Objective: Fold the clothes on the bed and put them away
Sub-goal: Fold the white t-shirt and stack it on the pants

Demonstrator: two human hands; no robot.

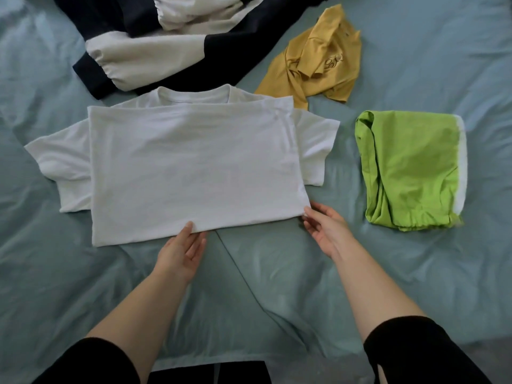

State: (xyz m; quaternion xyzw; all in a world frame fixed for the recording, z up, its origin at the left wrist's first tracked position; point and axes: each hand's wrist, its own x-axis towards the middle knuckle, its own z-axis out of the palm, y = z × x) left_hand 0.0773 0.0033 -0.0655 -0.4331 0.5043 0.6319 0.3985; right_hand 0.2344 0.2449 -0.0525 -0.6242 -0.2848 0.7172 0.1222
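A white T-shirt (194,167) lies flat in the middle of the bed, its lower half folded up over the chest, with both short sleeves sticking out at the sides. My left hand (181,253) touches the near folded edge with its thumb on the fabric and fingers relaxed. My right hand (325,231) is at the shirt's near right corner, fingertips touching it, fingers straight. A folded lime-green garment (410,170) rests to the right. A crumpled mustard-yellow garment (318,56) lies behind the shirt on the right.
A dark navy and cream jacket (155,48) is heaped at the back left. The pale blue-green bedsheet (277,273) is wrinkled, with a crease running diagonally between my arms. The bed's near edge is just in front of me.
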